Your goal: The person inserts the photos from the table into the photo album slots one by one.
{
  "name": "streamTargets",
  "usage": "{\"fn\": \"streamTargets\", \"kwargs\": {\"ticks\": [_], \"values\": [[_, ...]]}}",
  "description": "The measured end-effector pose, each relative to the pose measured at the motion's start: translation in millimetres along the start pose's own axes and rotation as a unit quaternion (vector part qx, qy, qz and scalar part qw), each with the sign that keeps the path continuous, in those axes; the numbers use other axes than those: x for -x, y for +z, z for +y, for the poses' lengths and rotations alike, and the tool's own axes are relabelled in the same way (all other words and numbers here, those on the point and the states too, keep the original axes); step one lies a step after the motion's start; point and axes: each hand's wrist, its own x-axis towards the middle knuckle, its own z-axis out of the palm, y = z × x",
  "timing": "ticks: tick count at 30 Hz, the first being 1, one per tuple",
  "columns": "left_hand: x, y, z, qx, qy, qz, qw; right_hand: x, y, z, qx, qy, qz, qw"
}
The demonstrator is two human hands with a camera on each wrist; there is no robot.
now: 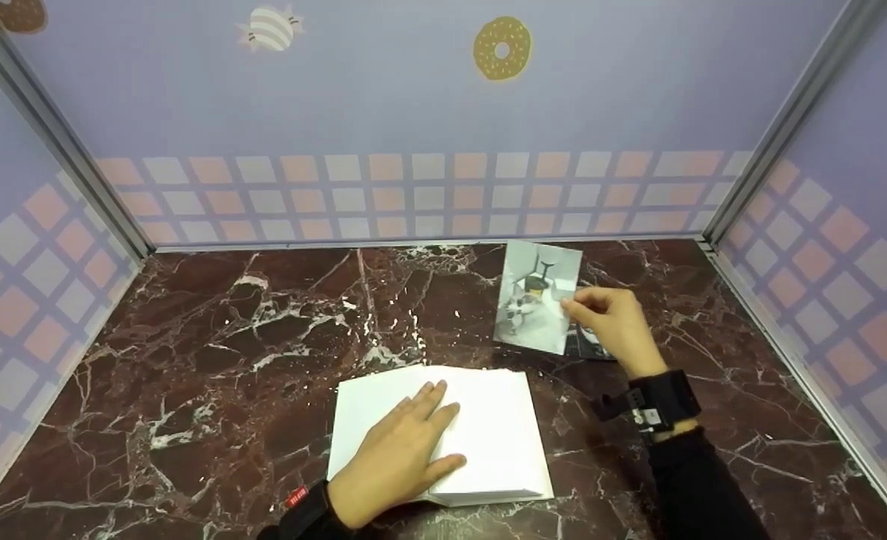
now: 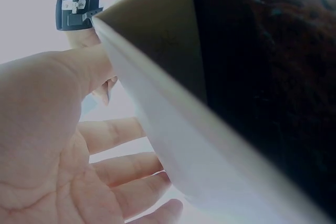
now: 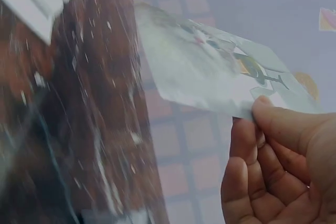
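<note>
The right hand (image 1: 614, 319) held a photo card (image 1: 533, 300). Its grip was closed to a pinch, the thumb on the picture face and a finger behind, at the card's right edge. The card was located beyond the book (image 1: 492, 442), toward its right side, and stood tilted in the right wrist view. Whether any edge of it touched the desk (image 1: 226, 390) could not be determined. A dark card (image 1: 589, 345) was positioned behind the photo card, partly covered by it and by the right hand.

The book lay spread at blank white pages on the near part of the desk. The left hand (image 1: 406, 439) rested across its middle. This grip was relaxed, with fingers extended and slightly apart, and had hold of nothing.

Each wrist carried a black strap; a red tag (image 1: 297, 496) showed beside the left one. The desk surface was dark red-brown with white veining. The back wall (image 1: 383, 90) bore a ring doughnut (image 1: 488, 37) above pink and white squares.
</note>
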Motion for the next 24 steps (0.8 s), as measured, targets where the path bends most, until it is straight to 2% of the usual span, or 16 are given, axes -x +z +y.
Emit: {"fn": "streamTargets", "kwargs": {"ticks": [4, 7, 11, 16, 24], "values": [[-0.3, -1.6, 0.2, -0.002, 0.005, 0.008, 1.0, 0.5, 22, -1, -0.075, 0.007, -0.022, 0.9969], [0.1, -1.9, 0.0, -0.005, 0.009, 0.014, 0.9999, 2.1, 37, -1, -0.107, 0.008, -0.038, 0.9935], [0.8, -1.0, -0.5, -0.007, 0.01, 0.019, 0.9997, 4.7, 54, 0, -0.132, 0.006, -0.057, 0.9896], [1.7, 0.0, 0.3, -0.009, 0.009, 0.029, 0.9995, 6.9, 68, 3, -0.153, 0.009, -0.063, 0.9861], [2.4, 1.2, 1.0, -0.005, 0.008, 0.039, 0.9992, 8.1, 81, 11, -0.171, 0.019, -0.068, 0.9828]]}}
